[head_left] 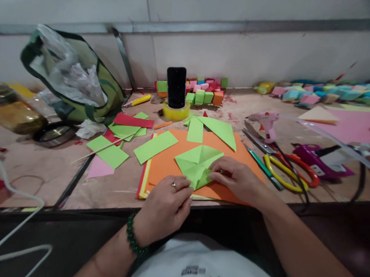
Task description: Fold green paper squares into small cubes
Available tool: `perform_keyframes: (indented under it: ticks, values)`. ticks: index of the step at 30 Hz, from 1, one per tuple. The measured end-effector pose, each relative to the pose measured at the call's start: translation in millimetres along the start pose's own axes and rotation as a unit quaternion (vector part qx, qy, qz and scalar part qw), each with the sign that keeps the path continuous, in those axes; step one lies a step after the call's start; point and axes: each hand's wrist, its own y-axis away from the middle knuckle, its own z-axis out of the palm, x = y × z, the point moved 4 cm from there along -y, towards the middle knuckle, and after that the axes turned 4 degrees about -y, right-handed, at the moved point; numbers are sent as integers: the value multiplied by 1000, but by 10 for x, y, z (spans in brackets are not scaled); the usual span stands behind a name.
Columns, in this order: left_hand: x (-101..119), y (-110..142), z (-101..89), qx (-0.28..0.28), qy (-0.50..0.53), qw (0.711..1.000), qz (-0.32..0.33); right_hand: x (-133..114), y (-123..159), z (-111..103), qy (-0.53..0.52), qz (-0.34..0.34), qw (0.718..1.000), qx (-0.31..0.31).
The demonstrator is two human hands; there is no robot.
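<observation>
A creased square of green paper (194, 164) lies on a stack of coloured sheets with an orange sheet (163, 172) on top. My right hand (240, 178) pinches its right side, where the paper is bent up. With fingers curled, my left hand (166, 203) holds the near corner; the thumb tip is partly hidden. A ring and a green bead bracelet (132, 235) are on the left. Just beyond lie a green paper strip (195, 130) and a pointed green piece (224, 132). Another green strip (156, 147) overlaps the stack's left edge.
On the right are a craft knife (262, 165), scissors (285, 172), a pink glue gun (268, 122) and a purple tool (320, 160). A phone (176, 87) stands in a tape roll (176, 111). Folded paper cubes (206, 92) line the wall. Left stands a green bag (110, 87).
</observation>
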Motion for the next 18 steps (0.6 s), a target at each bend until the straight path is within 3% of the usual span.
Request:
perform_keyframes:
  ticks: [7, 18]
  values:
    - [-7, 2, 7, -17, 7, 999, -31, 15, -85, 100, 99, 52, 991, 72]
    - [-12, -19, 33, -38, -22, 999, -11, 10, -71, 129, 142, 34, 985, 91]
